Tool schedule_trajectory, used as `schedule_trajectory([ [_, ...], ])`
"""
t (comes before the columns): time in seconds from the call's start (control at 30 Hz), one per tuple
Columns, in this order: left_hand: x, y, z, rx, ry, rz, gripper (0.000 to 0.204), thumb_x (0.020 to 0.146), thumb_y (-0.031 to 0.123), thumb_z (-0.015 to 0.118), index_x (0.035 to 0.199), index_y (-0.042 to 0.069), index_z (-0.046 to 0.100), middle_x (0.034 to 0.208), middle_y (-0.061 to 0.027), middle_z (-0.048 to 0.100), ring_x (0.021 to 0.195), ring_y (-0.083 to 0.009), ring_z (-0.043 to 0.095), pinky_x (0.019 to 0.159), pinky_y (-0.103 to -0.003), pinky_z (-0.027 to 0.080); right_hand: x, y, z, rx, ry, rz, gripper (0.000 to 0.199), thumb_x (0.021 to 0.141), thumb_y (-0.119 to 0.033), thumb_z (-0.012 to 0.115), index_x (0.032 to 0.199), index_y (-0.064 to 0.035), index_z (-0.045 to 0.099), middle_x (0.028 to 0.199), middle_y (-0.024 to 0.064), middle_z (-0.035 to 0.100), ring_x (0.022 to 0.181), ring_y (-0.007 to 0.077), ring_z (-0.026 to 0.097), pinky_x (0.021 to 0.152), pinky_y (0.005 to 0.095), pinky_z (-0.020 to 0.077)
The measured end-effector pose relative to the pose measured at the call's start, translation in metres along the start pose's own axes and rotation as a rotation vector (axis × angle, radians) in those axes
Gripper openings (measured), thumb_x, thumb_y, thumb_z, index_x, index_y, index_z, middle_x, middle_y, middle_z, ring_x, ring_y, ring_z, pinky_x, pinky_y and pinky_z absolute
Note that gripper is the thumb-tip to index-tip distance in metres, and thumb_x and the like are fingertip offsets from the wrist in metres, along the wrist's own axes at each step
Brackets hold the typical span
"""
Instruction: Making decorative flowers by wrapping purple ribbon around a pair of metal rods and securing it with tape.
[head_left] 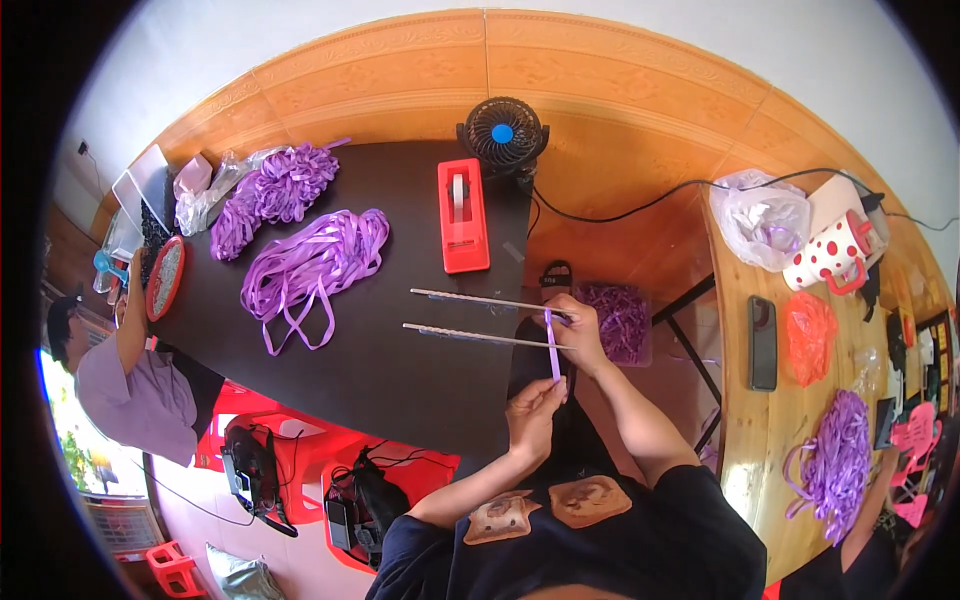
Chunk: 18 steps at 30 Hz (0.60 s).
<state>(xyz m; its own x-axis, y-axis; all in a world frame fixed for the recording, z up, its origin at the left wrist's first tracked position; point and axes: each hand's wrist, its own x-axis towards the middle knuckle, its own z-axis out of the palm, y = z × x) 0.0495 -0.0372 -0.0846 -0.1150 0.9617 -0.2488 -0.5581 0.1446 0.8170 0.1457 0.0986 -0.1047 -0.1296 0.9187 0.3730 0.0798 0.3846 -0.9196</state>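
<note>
1. Purple, narrow, satiny ribbon strip point(553, 355), head view: it lies between the two hands, beyond the right edge of the dark brown flat-topped table point(400, 395), its long axis running near to far.
2. The left hand point(537, 415) is at the strip's near end, thumb and fingertips pinched shut on it.
3. The right hand point(578, 332) is beside the strip's far end, fingers curled around the right ends of two slim, silvery, ridged metal rods point(470, 331); whether it also clasps the ribbon I cannot tell.
4. Those rods run roughly side by side, left to right, their other ends reaching out over the table. The strip crosses them near the right hand, almost square to their length, so ribbon direction against rod direction is the relation that matters.
5. Writing: pale marks on the black strapped sandal point(556, 272) may be lettering, too small to read surely. The dark short-sleeved shirt point(660, 535) bears brown toast-shaped pictures. No label shows legibly on the red plastic tape dispenser point(463, 250).
</note>
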Motion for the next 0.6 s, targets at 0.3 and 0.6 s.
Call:
schedule_trajectory([
  [0.3,-0.063,0.029,-0.034,0.081,-0.147,-0.098,0.01,0.085,0.003,0.064,0.093,0.0,0.07,0.082,-0.0063,0.067,0.069,-0.0104,0.059,0.066,-0.022,0.049,-0.049,-0.03,0.006,0.05,-0.13,0.198,0.004,0.081,-0.001,0.064,0.083,0.0018,0.066,0.065,0.0007,0.061,0.061,0.0077,0.055,0.055,0.0228,0.0433],
  [0.6,-0.091,0.056,-0.052,0.015,-0.233,-0.247,0.01,0.085,0.001,0.063,0.093,-0.001,0.069,0.087,-0.0103,0.068,0.07,-0.013,0.061,0.065,-0.025,0.049,-0.141,-0.051,0.012,0.347,-0.199,0.522,0.007,0.081,-0.006,0.067,0.078,-0.0006,0.068,0.07,-0.0009,0.062,0.064,0.0046,0.054,0.058,0.02,0.0422],
])
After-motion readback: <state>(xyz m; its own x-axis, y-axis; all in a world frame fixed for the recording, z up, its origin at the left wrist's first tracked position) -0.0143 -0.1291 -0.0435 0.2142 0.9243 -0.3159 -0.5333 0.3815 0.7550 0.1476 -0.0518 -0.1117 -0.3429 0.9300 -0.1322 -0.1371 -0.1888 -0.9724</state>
